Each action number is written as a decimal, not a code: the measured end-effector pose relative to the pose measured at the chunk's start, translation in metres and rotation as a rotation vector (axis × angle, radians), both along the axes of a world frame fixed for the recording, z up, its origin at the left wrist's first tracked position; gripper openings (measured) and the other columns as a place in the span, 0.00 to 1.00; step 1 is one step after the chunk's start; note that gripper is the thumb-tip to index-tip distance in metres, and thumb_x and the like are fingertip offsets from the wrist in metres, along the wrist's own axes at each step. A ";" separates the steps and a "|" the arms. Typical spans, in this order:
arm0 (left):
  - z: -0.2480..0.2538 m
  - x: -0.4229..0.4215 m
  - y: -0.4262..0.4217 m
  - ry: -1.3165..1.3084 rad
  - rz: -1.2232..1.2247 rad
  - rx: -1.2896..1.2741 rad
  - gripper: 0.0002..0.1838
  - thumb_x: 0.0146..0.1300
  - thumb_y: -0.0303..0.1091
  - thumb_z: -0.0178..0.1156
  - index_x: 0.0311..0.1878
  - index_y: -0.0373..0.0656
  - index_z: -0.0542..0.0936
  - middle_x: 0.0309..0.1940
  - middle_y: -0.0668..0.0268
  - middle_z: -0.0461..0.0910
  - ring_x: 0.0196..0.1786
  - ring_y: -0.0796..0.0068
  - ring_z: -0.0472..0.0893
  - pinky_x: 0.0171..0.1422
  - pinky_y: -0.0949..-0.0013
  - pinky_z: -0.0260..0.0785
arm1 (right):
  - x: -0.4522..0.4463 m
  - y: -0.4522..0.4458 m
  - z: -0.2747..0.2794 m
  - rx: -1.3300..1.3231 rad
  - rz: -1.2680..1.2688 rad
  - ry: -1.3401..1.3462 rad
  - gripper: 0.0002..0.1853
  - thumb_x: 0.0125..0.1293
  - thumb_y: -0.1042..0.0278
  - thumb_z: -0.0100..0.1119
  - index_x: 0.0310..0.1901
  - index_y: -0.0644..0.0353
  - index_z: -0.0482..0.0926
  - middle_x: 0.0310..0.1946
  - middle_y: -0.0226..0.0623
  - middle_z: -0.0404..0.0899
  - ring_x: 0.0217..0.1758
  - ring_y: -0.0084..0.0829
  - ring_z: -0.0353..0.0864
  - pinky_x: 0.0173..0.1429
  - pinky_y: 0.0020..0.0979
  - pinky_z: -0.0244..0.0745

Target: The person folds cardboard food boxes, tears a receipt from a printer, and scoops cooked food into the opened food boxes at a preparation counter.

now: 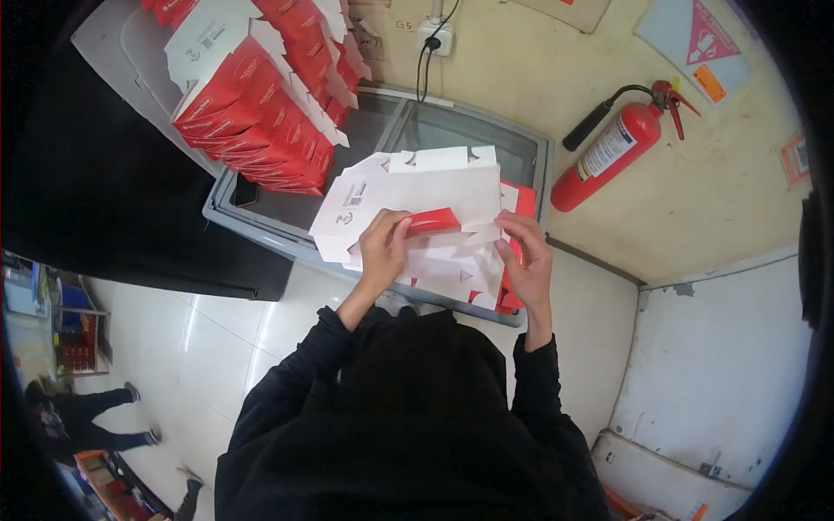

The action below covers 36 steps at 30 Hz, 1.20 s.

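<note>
A flat white and red carton sheet point(417, 191) lies on more sheets over the glass-topped freezer point(252, 227). My left hand point(384, 247) pinches the sheet's near edge, where a folded-up flap shows a red strip point(432, 222). At the same edge, farther right, my right hand point(526, 256) holds the corner of the sheet between thumb and fingers. Red parts of the sheets beneath point(512, 300) stick out on the right. Behind and to the left stand stacked red folded cartons point(252, 113).
A red fire extinguisher point(608, 156) hangs on the wall at the right. A socket with a black plug point(434, 40) is above the freezer. A dark phone-like object point(245, 192) lies near the stack. People's legs point(104, 419) show at the lower left.
</note>
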<state>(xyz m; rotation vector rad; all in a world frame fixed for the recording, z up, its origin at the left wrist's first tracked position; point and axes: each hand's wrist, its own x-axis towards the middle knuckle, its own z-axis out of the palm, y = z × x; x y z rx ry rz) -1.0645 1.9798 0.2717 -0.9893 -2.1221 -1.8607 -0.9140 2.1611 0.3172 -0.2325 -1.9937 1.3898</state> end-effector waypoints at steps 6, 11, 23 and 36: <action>-0.005 -0.001 0.003 0.077 0.104 0.085 0.02 0.62 0.21 0.59 0.38 0.34 0.80 0.29 0.57 0.78 0.30 0.63 0.78 0.35 0.69 0.69 | -0.007 0.013 -0.008 0.031 0.130 0.044 0.14 0.58 0.79 0.63 0.47 0.62 0.81 0.53 0.39 0.73 0.57 0.34 0.74 0.62 0.32 0.68; -0.005 0.001 -0.001 0.467 0.298 0.133 0.04 0.60 0.19 0.59 0.38 0.36 0.79 0.30 0.56 0.78 0.32 0.58 0.78 0.36 0.64 0.69 | -0.009 0.006 0.011 -0.076 0.234 0.047 0.14 0.58 0.79 0.65 0.46 0.61 0.79 0.48 0.36 0.71 0.52 0.28 0.75 0.54 0.28 0.74; 0.026 0.005 -0.005 -0.086 -0.008 -0.145 0.05 0.64 0.26 0.60 0.40 0.36 0.82 0.33 0.55 0.81 0.30 0.58 0.80 0.35 0.66 0.71 | -0.036 -0.029 0.038 0.305 -0.212 -0.124 0.08 0.56 0.74 0.71 0.35 0.58 0.80 0.34 0.30 0.74 0.34 0.22 0.79 0.29 0.23 0.73; 0.017 0.010 -0.017 0.006 -0.196 -0.304 0.05 0.59 0.33 0.62 0.36 0.45 0.83 0.34 0.60 0.82 0.43 0.54 0.81 0.48 0.57 0.71 | -0.035 -0.026 0.021 0.645 0.149 -0.237 0.12 0.62 0.66 0.65 0.33 0.64 0.73 0.35 0.42 0.70 0.43 0.44 0.72 0.50 0.44 0.66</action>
